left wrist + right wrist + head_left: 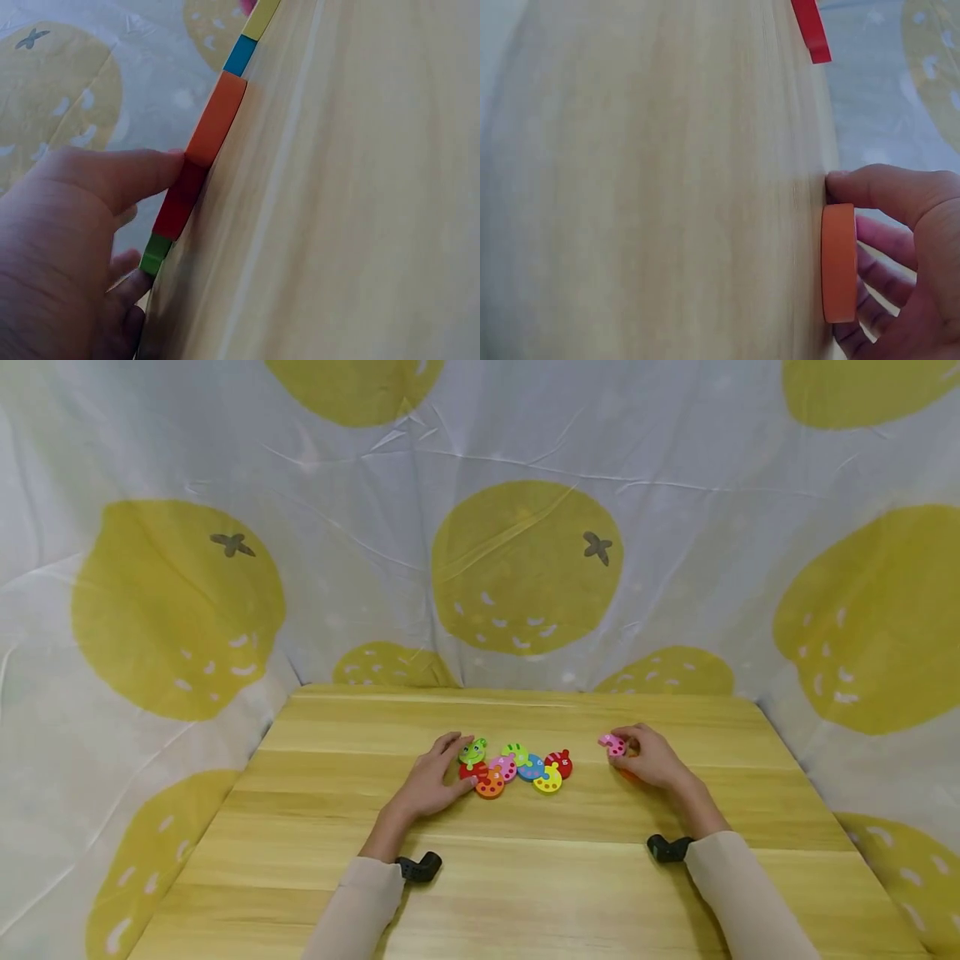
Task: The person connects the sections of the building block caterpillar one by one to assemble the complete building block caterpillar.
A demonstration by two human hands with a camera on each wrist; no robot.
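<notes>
On the table lies a joined caterpillar puzzle (531,767) of several round wooden pieces, with a green smiling head (472,752) at its left end. My left hand (431,781) holds this end, its thumb against the edge where the red piece (180,201) meets the orange one (216,120), its fingers by the green head. Further right, my right hand (651,756) pinches a pink numbered puzzle piece (613,745) between thumb and fingers. A loose orange piece (838,262) stays beneath that hand, mostly covered in the head view.
The wooden table (525,893) reaches back to a lemon-print cloth (360,577), which hangs behind it and at both sides. A red piece (558,764) ends the joined row, with a gap of bare wood between it and the right hand.
</notes>
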